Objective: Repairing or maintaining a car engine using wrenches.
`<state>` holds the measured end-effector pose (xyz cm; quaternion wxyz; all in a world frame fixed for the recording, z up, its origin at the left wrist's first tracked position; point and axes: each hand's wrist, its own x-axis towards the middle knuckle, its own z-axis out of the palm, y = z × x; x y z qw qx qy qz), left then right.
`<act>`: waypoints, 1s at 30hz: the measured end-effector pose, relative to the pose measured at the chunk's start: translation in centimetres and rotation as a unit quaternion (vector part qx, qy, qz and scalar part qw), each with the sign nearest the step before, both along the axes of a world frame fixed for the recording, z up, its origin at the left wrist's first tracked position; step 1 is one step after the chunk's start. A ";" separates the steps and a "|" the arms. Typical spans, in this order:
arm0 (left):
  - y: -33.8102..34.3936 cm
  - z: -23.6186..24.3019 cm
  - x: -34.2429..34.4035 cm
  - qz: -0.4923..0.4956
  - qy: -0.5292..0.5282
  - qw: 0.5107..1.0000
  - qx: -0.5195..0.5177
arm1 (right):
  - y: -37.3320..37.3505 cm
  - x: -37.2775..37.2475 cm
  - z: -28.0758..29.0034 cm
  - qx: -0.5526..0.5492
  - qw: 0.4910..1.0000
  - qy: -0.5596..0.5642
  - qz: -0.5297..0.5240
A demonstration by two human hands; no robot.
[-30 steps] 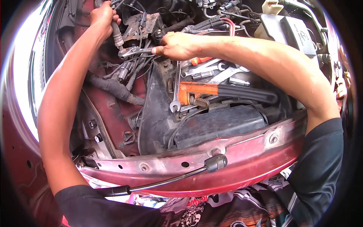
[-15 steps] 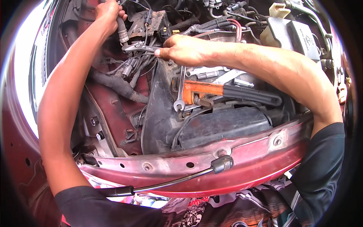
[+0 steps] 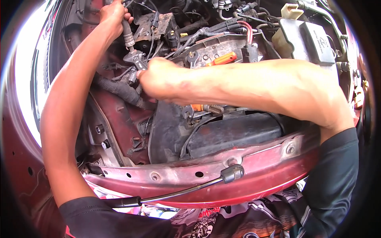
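Observation:
My right hand (image 3: 162, 79) is closed round the handle of an adjustable wrench (image 3: 137, 60). The wrench's jaws sit at the metal fitting on the lower end of a dark hose (image 3: 127, 33); whether they grip it is too small to tell. Higher up, my left hand (image 3: 113, 18) wraps its fingers round that hose. Beside the wrench are wires with a grey connector (image 3: 132, 76). A combination wrench (image 3: 193, 57) lies beyond my right forearm, near an orange-handled tool (image 3: 222, 59). The forearm covers most of a pipe wrench, whose orange part (image 3: 196, 107) shows below it.
A black cover (image 3: 234, 133) lies behind the red front crossmember (image 3: 254, 155). A prop rod (image 3: 182, 190) crosses low in front of me. To the right stands a whitish reservoir (image 3: 283, 37). A thick wrapped harness (image 3: 119, 90) runs below the fitting.
My right hand has swung the wrench handle down and toward me, pivoting about the hose fitting. My right forearm now covers the pipe wrench. My left hand keeps its place on the hose.

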<state>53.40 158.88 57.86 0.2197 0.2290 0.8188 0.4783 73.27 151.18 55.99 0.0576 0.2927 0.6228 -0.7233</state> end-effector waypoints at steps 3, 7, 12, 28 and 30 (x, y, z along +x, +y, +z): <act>-0.1 0.0 -0.1 0.005 0.009 1.000 -0.006 | -1.2 -1.9 2.3 -0.082 0.996 0.017 -0.017; 0.1 -0.2 -0.2 -0.007 -0.014 1.000 0.000 | -1.3 -0.6 0.4 -0.229 0.969 0.018 -0.085; 0.0 0.0 -0.7 -0.020 -0.008 1.000 -0.021 | 0.9 -0.1 -2.1 -0.230 0.969 0.070 -0.052; 0.1 -0.1 -0.5 -0.002 -0.009 1.000 -0.017 | -1.3 0.8 0.5 -0.379 0.918 0.080 -0.081; 0.1 0.0 -0.1 0.009 0.003 1.000 -0.026 | -1.5 -0.2 0.6 -0.396 0.911 0.090 -0.073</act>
